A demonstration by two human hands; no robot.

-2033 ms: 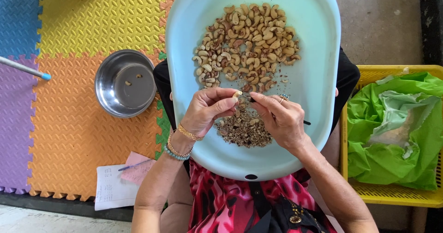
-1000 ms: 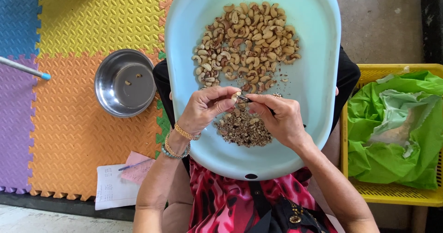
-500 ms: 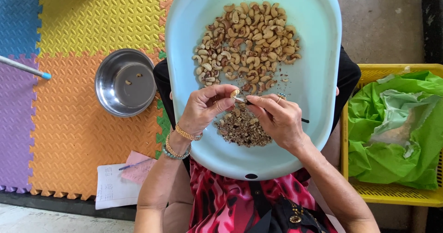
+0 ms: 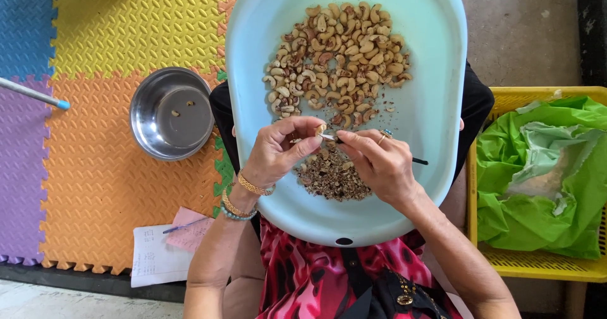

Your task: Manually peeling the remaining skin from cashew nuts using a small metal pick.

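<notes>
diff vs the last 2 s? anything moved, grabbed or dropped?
Almost nothing. The left hand keeps pinching one nut and the right hand keeps its thin tool at it; the fingers shifted only slightly. Nothing was picked up or let go. The tray, nut pile, skins heap and steel bowl stayed put.

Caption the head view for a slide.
Left hand pinches a cashew; right hand scrapes it over a blue tray.

Left hand (image 4: 278, 151): gold bangles and a beaded bracelet worn at the wrist. Right hand (image 4: 379, 164): blue-stoned ring worn. Red-and-black patterned top (image 4: 316, 281) worn.
</notes>
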